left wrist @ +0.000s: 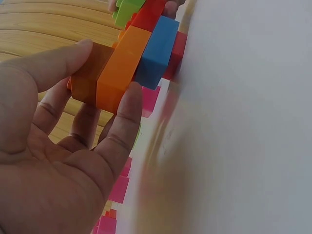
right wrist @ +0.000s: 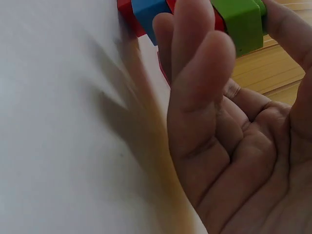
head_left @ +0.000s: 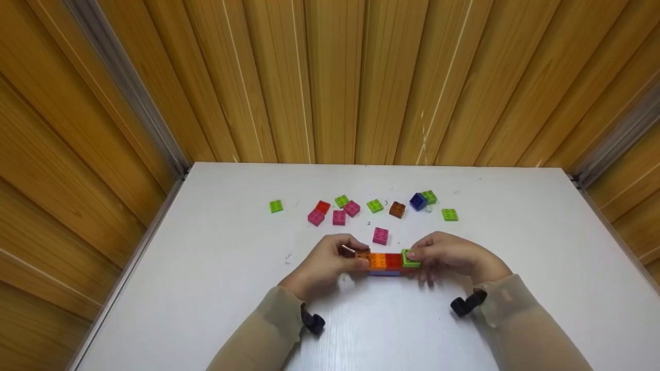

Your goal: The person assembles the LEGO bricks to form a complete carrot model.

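Observation:
A small structure of studded toy bricks stands on the table in front of the person. A red brick (left wrist: 176, 54) is at its bottom, then a blue brick (left wrist: 160, 48), then an orange brick (left wrist: 124, 66) and a red brick (head_left: 393, 262) side by side. A brown brick (left wrist: 90, 73) tops the left end and a green brick (head_left: 411, 258) the right end. The left hand (head_left: 330, 260) pinches the brown and orange end, thumb on brown, a finger under orange. The right hand (head_left: 456, 255) has its thumb on the green brick, with fingers below that end.
Loose bricks lie behind the structure on the white table (head_left: 221, 288): a near pink brick (head_left: 380, 236), several green ones such as a green brick (head_left: 449, 214), a brown brick (head_left: 397, 209) and a dark blue brick (head_left: 418, 201). Wood-look panels (head_left: 335, 82) stand behind.

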A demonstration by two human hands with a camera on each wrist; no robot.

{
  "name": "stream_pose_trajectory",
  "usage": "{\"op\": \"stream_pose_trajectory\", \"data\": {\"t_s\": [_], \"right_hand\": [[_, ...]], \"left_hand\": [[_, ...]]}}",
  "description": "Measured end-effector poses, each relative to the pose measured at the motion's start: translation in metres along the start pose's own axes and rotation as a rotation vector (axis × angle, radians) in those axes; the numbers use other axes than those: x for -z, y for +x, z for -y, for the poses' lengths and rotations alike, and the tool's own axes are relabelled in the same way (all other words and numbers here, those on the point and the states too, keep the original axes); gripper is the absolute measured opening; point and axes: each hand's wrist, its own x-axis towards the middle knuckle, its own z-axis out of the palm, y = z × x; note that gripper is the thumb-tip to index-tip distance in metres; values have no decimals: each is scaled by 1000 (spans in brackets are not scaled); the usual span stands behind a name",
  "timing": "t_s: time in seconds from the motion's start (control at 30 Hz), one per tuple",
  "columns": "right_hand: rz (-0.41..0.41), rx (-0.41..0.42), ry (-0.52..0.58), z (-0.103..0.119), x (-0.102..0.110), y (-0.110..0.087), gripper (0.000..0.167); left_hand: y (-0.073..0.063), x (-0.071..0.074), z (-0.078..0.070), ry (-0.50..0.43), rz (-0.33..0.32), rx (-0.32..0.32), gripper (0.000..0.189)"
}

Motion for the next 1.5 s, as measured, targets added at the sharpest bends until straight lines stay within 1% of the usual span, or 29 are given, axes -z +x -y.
{"op": "stream_pose_trajectory", "data": {"t_s": [0.23,0.4,0.5,0.67,0.8,0.9,0.97,1.03,1.13,1.23,1.3,1.37,1.5], "right_hand": [[9,-4,16,3,1,0,30],[-1,-6,34,5,0,0,25],[-25,-3,21,6,0,1,24],[-68,5,-1,7,-4,0,32],[-81,1,20,5,-9,-4,35],[-91,-22,70,4,-15,-9,40],[-119,-37,91,3,-22,-13,45],[-168,-35,92,3,-28,-19,50],[-262,-9,94,5,-36,-28,56],[-329,39,117,5,-40,-36,58],[-349,68,138,4,-42,-38,60],[-349,101,157,1,-43,-39,61],[-360,144,189,-8,-46,-37,58]], "left_hand": [[0,2,-2,14,-6,-9,23],[1,3,-3,13,-10,-3,23],[1,3,-3,16,-17,-4,23],[0,3,-2,27,-30,-5,24],[0,0,0,22,-29,2,25],[-1,-2,1,15,-31,8,24],[-1,-2,1,14,-30,13,25],[-1,-3,1,16,-26,16,26],[0,-3,0,23,-20,19,27],[1,-3,-2,30,-20,18,26],[0,-3,-3,35,-25,18,25],[-1,-3,-3,39,-27,18,23],[-2,-3,-3,43,-22,14,22]]}}
